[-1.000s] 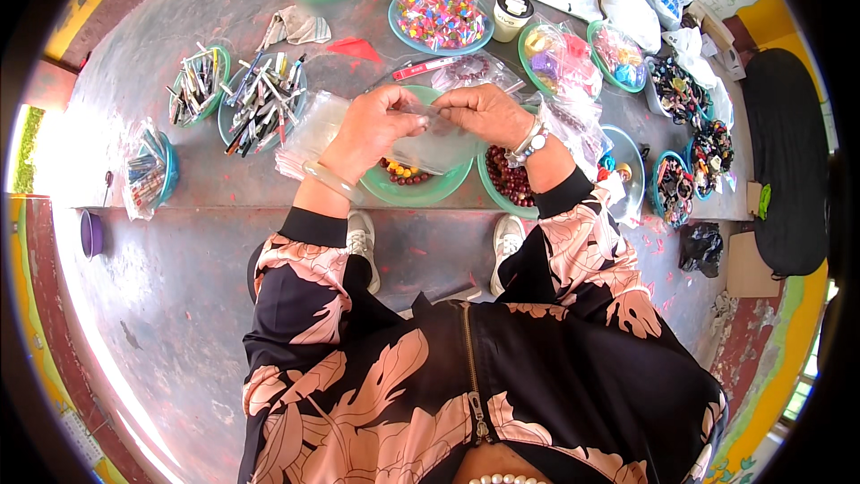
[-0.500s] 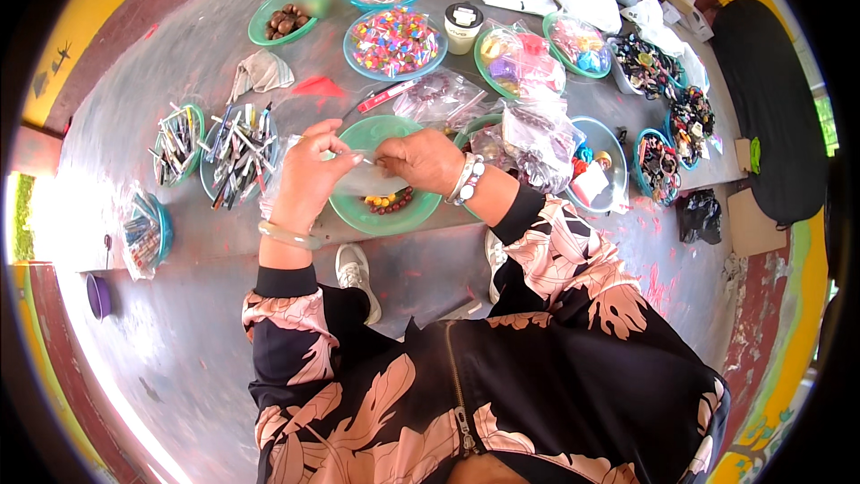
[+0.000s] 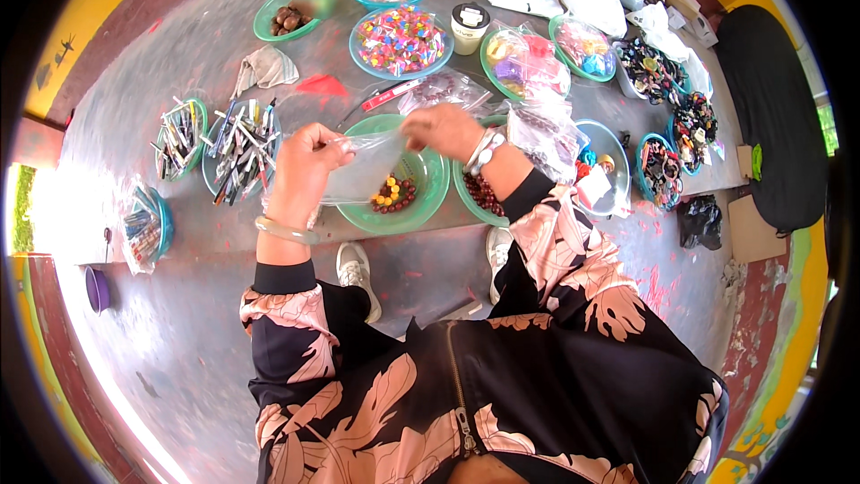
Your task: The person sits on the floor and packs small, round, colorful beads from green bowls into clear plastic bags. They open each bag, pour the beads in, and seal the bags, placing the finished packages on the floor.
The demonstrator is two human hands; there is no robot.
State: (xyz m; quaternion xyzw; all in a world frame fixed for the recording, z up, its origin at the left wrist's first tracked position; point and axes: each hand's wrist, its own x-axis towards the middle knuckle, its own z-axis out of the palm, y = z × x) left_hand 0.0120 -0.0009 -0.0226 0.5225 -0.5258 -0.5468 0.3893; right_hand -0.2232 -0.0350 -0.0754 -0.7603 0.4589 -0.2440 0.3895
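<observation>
A clear plastic bag [image 3: 365,169] is stretched between my two hands, above a green bowl [image 3: 434,193]. My left hand [image 3: 306,162] pinches the bag's left edge between thumb and fingers. At the opposite edge my right hand [image 3: 445,133] is closed on the bag with bent fingers. Below, inside the green bowl, lie dark red and yellow beads [image 3: 392,195], seen partly beside the bag. Under my right wrist a second bowl holds dark red beads [image 3: 482,192]; my arm and some plastic packets [image 3: 543,137] hide part of it.
To the left stand bowls of pens [image 3: 240,151]. Beyond my hands are a bowl of colourful small pieces [image 3: 401,41], a lidded cup [image 3: 468,29] and a red-handled cutter [image 3: 391,95]. On the right are a blue bowl [image 3: 618,148] and baskets of hair ties [image 3: 660,169].
My right hand has moved right and up, away from the left, spreading the plastic bag wider. More of the beads in the green bowl now show.
</observation>
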